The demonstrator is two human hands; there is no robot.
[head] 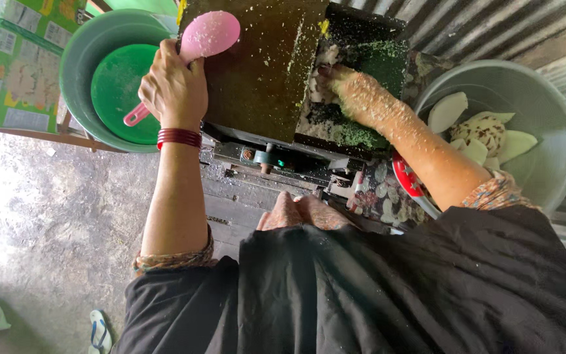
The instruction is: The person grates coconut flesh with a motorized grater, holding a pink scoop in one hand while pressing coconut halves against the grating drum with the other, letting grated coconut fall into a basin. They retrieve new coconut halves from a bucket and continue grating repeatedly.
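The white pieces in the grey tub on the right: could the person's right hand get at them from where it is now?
Probably yes. The right hand rests in the machine's hopper, and the grey tub with the white pieces stands open right beside that arm, nothing covering it. The left hand is busy holding a pink scoop.

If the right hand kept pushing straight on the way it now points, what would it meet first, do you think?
Probably the white chunks packed in the machine's feed opening: the right hand, coated in white flecks, already seems to press against them, though depth is unclear.
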